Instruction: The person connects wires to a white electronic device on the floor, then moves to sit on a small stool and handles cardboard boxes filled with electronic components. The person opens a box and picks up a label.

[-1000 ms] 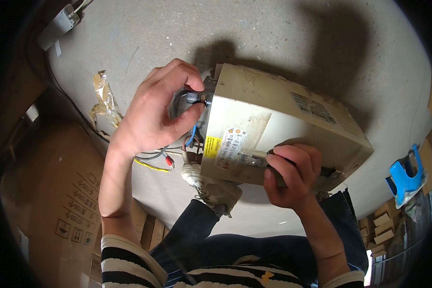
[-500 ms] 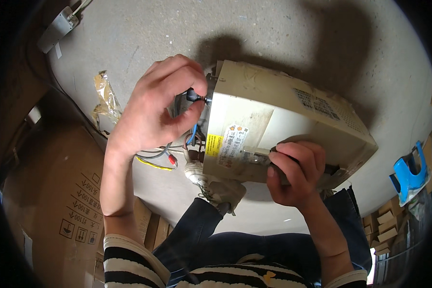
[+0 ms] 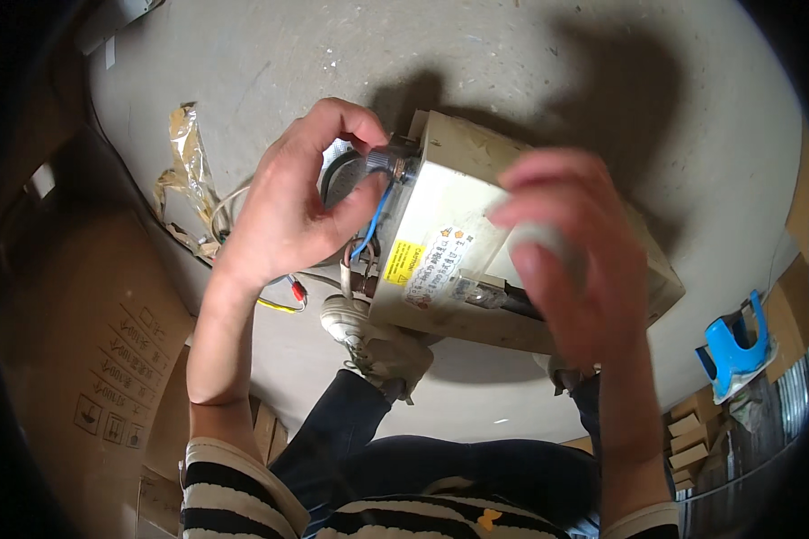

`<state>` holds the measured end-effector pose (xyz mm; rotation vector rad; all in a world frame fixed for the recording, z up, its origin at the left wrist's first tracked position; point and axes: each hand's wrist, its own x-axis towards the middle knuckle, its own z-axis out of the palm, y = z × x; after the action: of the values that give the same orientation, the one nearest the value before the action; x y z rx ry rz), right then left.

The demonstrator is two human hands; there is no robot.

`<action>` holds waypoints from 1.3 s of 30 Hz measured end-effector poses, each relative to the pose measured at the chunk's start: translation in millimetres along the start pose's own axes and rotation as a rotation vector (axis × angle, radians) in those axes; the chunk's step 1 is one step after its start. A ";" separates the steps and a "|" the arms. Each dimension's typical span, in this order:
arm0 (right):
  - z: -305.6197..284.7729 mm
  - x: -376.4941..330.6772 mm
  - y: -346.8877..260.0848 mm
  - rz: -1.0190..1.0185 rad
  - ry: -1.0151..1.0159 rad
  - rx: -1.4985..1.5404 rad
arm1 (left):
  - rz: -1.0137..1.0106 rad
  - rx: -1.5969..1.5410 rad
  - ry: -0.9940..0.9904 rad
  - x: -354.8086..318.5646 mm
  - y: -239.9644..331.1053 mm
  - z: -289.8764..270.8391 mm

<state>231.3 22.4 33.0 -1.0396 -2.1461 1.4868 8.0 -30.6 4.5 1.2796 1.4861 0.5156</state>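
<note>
One cream box (image 3: 467, 202), one yellow label (image 3: 403, 262), two shoes (image 3: 377, 349) (one mostly hidden), one knob (image 3: 379, 162).

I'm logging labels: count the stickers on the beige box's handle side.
2 visible: a yellow sticker near the left edge of the beige box, and a white sticker right of it. The right hand blocks part of that side, so others may be hidden.

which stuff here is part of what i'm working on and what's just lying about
Seemingly in use:
- beige metal box, under the blurred right hand
- black ribbed knob, between finger and thumb of the left hand
- blue wire beside the box

Seemingly lying about:
- crumpled brown tape
- blue plastic piece
- printed cardboard box
</note>
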 end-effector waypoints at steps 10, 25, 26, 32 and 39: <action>26.9 70.1 40.6 0.397 -0.335 0.338 | 0.051 0.009 0.244 -5.4 -9.9 23.9; 33.5 83.6 37.0 0.427 -0.540 0.391 | 0.088 0.150 0.311 -8.1 -9.2 26.6; 31.8 84.2 33.9 0.452 -0.567 0.385 | 0.086 0.152 0.320 -7.7 -8.5 27.5; 35.1 79.7 36.0 0.249 -0.489 0.396 | 0.083 0.200 0.334 -8.4 -7.4 29.0; 42.0 74.2 43.6 0.067 -0.377 0.266 | 0.089 0.177 0.340 -10.5 -6.9 28.3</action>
<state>170.9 56.2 -33.2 -0.7941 -2.0782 2.0728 28.7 -50.7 -6.7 1.4536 1.7937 0.6990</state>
